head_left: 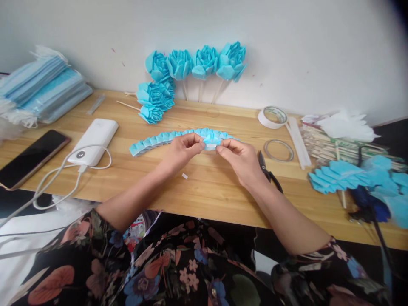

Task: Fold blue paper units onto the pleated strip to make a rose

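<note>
A long strip of folded blue petals curves across the middle of the wooden table. Both hands pinch its near edge around one petal, where a small white piece of tape shows. My left hand has thumb and forefinger closed at the left of this piece. At its right, my right hand pinches the same way. The strip's right end lies partly behind my right hand. A small white scrap rests on the table below my left hand.
Blue paper flowers on sticks lean on the wall. Black scissors lie beside my right wrist, near tape rolls. Wooden sticks and blue pieces crowd the right. A phone, power bank and mask stack occupy the left.
</note>
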`<action>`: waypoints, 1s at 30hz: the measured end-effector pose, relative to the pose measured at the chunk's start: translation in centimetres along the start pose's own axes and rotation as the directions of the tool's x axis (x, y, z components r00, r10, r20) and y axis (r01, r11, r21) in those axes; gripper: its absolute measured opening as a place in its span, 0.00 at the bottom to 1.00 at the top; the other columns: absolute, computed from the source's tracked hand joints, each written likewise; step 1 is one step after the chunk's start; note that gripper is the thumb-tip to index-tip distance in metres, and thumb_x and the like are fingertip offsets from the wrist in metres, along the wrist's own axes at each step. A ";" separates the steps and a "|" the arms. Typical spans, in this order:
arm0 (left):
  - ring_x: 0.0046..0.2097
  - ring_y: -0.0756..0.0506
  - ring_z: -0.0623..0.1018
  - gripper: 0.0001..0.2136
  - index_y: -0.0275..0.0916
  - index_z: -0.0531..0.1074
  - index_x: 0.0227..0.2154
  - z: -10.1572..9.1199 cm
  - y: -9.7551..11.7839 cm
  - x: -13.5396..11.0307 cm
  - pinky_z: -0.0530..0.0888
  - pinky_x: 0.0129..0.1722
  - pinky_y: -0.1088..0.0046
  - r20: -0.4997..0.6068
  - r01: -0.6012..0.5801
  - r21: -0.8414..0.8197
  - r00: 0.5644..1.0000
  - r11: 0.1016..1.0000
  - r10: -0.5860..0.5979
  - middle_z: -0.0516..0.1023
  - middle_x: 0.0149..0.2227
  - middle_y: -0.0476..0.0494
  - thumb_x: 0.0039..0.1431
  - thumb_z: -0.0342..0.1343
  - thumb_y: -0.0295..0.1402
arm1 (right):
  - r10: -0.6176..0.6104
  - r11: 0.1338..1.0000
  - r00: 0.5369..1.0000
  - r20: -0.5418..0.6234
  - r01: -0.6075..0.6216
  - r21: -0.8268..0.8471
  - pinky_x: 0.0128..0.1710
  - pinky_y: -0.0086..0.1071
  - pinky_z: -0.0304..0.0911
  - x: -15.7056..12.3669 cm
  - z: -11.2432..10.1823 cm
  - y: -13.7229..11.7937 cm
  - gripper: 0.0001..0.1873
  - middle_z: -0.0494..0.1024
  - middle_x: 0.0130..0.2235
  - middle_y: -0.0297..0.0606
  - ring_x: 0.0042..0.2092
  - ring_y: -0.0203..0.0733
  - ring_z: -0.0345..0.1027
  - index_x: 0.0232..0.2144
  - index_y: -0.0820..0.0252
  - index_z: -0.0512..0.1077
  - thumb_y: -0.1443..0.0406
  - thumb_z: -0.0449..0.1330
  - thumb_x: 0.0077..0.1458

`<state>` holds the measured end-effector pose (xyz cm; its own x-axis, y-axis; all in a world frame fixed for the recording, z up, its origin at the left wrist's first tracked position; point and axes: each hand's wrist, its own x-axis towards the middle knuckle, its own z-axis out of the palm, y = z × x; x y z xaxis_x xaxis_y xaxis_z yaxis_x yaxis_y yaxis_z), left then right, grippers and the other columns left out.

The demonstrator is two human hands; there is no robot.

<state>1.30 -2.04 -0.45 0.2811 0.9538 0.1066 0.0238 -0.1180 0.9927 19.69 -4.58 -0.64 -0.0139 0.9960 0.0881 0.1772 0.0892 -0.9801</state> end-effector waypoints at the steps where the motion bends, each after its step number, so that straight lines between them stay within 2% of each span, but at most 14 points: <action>1: 0.25 0.53 0.63 0.06 0.39 0.68 0.24 0.0 -0.1 0.1 0.63 0.26 0.75 -0.016 -0.012 0.005 1.000 1.000 0.013 0.66 0.22 0.53 0.54 0.57 0.30 | 0.007 1.000 1.000 0.007 -0.007 0.007 0.38 0.35 0.60 0.1 -0.1 0.0 0.07 0.73 0.27 0.30 0.32 0.36 0.64 0.24 0.57 0.73 0.62 0.63 0.50; 4: 0.24 0.53 0.62 0.06 0.39 0.68 0.23 -0.1 -0.5 0.2 0.63 0.25 0.74 -0.085 -0.055 0.026 0.995 0.998 0.057 0.65 0.21 0.53 0.54 0.57 0.29 | 0.005 0.999 1.000 -0.012 -0.005 0.038 0.43 0.37 0.64 0.2 -0.4 -0.2 0.05 0.77 0.30 0.32 0.35 0.38 0.69 0.29 0.56 0.77 0.62 0.62 0.52; 7: 0.24 0.53 0.63 0.06 0.39 0.69 0.23 0.0 -0.7 0.3 0.63 0.26 0.74 -0.146 -0.082 0.050 0.985 0.995 0.089 0.65 0.21 0.53 0.54 0.57 0.31 | -0.089 0.996 0.989 -0.115 0.087 -0.026 0.44 0.37 0.65 -0.1 -0.5 -0.7 0.07 0.79 0.32 0.32 0.37 0.39 0.71 0.37 0.54 0.77 0.63 0.60 0.55; 10: 0.26 0.53 0.64 0.06 0.38 0.71 0.24 0.3 -0.8 0.1 0.64 0.26 0.74 -0.180 -0.108 0.065 0.977 0.992 0.118 0.68 0.23 0.51 0.54 0.59 0.32 | -0.236 0.954 0.967 -0.100 0.211 -0.213 0.43 0.37 0.65 -0.7 -0.3 -1.3 0.04 0.79 0.32 0.32 0.36 0.39 0.70 0.30 0.54 0.75 0.65 0.61 0.55; 14: 0.27 0.52 0.67 0.06 0.38 0.72 0.25 0.9 -1.0 -0.3 0.65 0.27 0.75 -0.171 -0.148 0.119 0.971 0.982 0.168 0.70 0.23 0.50 0.55 0.59 0.32 | -0.340 0.879 0.940 -0.013 0.313 -0.360 0.41 0.37 0.65 -1.2 0.3 -1.5 0.07 0.77 0.28 0.31 0.32 0.39 0.69 0.25 0.55 0.74 0.66 0.60 0.56; 19: 0.27 0.53 0.69 0.04 0.38 0.74 0.28 1.1 -1.2 -0.5 0.67 0.26 0.76 -0.144 -0.185 0.205 0.966 0.961 0.216 0.73 0.24 0.50 0.56 0.59 0.31 | -0.347 0.864 0.937 -0.029 0.308 -0.398 0.39 0.37 0.64 -0.9 0.4 -0.9 0.06 0.79 0.29 0.31 0.32 0.38 0.69 0.28 0.54 0.76 0.67 0.61 0.57; 26: 0.26 0.53 0.68 0.03 0.37 0.74 0.28 1.3 -0.9 -0.7 0.66 0.25 0.77 -0.113 -0.198 0.185 0.969 0.963 0.220 0.74 0.25 0.50 0.56 0.59 0.29 | -0.383 0.826 0.923 -0.018 0.334 -0.454 0.40 0.37 0.63 -0.8 0.4 -0.7 0.05 0.80 0.29 0.31 0.32 0.38 0.69 0.29 0.55 0.77 0.68 0.62 0.56; 30: 0.26 0.53 0.70 0.03 0.37 0.74 0.28 1.3 -0.6 -0.8 0.68 0.27 0.76 -0.087 -0.169 0.147 0.979 0.975 0.182 0.75 0.25 0.50 0.56 0.59 0.29 | -0.406 0.804 0.914 -0.021 0.346 -0.484 0.40 0.38 0.62 -0.8 0.4 -0.6 0.05 0.80 0.29 0.32 0.32 0.39 0.69 0.28 0.54 0.76 0.68 0.63 0.56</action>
<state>2.33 -3.07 -1.23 0.1966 0.9365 0.2903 0.1173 -0.3165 0.9413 19.18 -5.41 -0.22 -0.0637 0.8739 0.4819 0.6142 0.4149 -0.6713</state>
